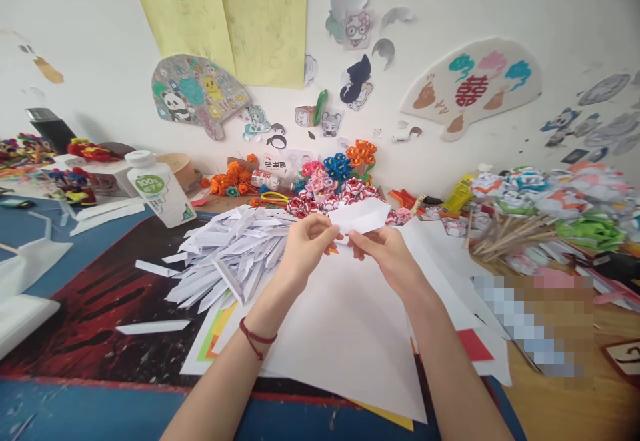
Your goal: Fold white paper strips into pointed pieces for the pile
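Closest to me, at six o'clock from my hands, smooth white sheets [345,348] lie stacked flat, partly covered by my forearms. A thin, dark-red cord [257,339] circles my left wrist. My left hand [311,244] and right hand [385,251] are both closed in a pinch, thumbs against fingers, gripping the lower edge of a crisp white paper piece [361,216] raised above the stack; some fingertips curl out of sight and its creases are too faint to make out. At nine o'clock a loose, spiky heap of narrow folded strips [240,248] overlaps so much that single pieces blur together. Slim wooden sticks [505,238] bundle at three o'clock; at four, a pixelated patch [530,334] hides what lies there. Farther off, petalled blue flowers [337,166] cluster near twelve, and yellow sheets [267,28] on the wall at eleven are cut off above.
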Motion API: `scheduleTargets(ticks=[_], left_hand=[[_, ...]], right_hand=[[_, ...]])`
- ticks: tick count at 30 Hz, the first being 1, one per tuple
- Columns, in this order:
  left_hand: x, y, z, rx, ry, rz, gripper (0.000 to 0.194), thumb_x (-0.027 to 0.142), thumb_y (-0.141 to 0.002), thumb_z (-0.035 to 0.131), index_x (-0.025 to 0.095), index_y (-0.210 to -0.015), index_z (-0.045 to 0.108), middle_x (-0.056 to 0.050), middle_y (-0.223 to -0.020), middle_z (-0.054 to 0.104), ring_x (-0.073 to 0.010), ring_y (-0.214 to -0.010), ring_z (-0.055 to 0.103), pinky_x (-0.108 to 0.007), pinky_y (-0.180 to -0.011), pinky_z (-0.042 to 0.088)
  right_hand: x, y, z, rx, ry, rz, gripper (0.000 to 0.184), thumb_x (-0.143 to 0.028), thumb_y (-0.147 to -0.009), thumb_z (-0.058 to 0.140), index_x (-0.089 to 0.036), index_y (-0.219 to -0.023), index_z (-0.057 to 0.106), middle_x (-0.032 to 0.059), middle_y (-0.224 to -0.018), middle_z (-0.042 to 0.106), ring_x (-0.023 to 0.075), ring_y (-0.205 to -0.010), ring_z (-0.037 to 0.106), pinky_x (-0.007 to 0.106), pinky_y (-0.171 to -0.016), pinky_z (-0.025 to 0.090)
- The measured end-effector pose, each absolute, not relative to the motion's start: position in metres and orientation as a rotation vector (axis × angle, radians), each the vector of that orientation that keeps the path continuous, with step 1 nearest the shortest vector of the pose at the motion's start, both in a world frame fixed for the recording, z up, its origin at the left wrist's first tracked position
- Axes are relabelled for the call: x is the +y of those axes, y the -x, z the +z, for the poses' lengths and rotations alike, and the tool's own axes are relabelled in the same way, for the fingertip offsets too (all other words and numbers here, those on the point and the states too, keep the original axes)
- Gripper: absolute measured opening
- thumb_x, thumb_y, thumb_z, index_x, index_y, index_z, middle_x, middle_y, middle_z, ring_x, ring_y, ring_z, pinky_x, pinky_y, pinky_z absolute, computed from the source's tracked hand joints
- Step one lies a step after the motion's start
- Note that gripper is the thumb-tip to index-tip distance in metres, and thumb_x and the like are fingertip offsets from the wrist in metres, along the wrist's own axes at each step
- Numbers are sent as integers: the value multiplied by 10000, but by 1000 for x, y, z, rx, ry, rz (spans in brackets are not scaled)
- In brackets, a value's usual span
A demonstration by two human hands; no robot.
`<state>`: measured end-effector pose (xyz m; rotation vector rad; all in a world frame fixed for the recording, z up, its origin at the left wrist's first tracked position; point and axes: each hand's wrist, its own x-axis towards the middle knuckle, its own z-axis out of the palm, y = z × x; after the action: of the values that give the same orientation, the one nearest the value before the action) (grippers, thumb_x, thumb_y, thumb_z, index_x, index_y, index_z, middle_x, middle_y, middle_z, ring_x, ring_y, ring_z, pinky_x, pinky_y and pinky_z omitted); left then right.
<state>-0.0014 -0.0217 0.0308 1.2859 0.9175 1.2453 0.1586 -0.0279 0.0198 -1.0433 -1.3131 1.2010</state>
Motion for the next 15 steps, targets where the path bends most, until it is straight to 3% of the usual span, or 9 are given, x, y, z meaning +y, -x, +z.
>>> scheduleTargets(ticks=[6, 12, 14, 15], left_hand=[[-22, -3, 26, 1018, -1496, 1093, 167, 291, -750, 622, 129, -745, 579, -45, -669, 665, -104, -543, 554, -202, -493, 404], [-23, -5, 20, 1209, -1899, 1072, 164, 289, -809, 565, 164, -709, 534, -18, -632, 645, -137, -578, 591, -223, -522, 389], [-24, -3, 21, 1289, -2117, 1103, 90, 247, -813, 568, 176, -867, 563, -9, -734, 664, -133, -619, 588, -234, -577, 404], [-24, -2, 21, 1311, -2231, 1125, 193, 218, -815, 567, 188, -1005, 550, -13, -831, 671, -136, -670, 595, -240, -613, 416]], right_hand=[[-27, -163, 19, -1287, 1020, 1087, 248, -390, -757, 697, -144, -770, 665, 21, -665, 621, 112, -575, 525, 250, -557, 414], [-25, -164, 16, -1311, 1083, 1046, 345, -467, -730, 697, -129, -669, 658, 44, -590, 626, 128, -518, 528, 260, -509, 405], [-24, -167, 15, -1299, 1137, 1018, 351, -466, -711, 713, -130, -634, 648, 37, -551, 612, 120, -485, 509, 256, -487, 388], [-23, -168, 15, -1298, 1160, 1006, 353, -463, -706, 718, -131, -615, 641, 31, -527, 599, 117, -471, 499, 253, -479, 380]])
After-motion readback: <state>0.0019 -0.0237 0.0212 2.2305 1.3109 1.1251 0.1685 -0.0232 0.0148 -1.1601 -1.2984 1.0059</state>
